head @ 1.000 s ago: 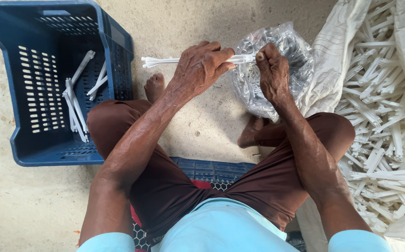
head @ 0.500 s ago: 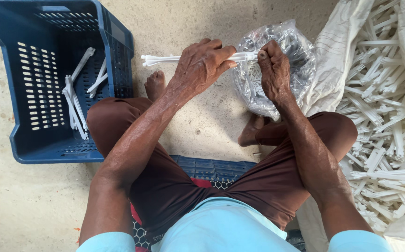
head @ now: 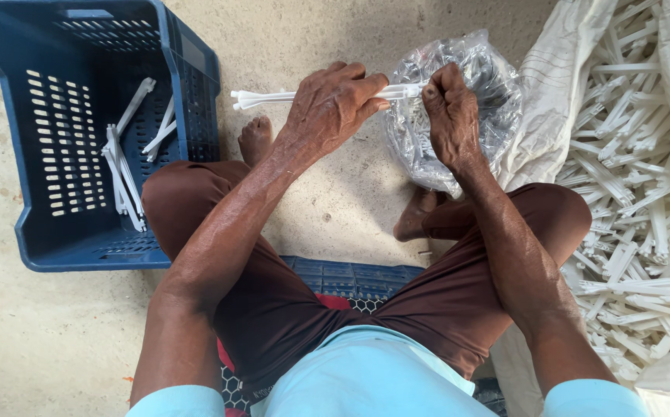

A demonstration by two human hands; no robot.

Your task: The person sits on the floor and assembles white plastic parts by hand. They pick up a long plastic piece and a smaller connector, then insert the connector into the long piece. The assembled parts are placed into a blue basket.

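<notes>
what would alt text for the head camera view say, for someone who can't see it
Seen from above, a seated person's left hand and right hand grip a bundle of long white plastic pieces. A blue crate with a few such pieces sits left, a clear bag ahead, and a white heap right.

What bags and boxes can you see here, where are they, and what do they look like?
Blue plastic crate: on the floor at the left, boxy, with slotted walls, a few white plastic pieces inside.
Clear plastic bag: on the floor just beyond the right hand, crinkled, rounded, dark inside.
White woven sack: at the right, spread open under a heap of white plastic pieces.
</notes>
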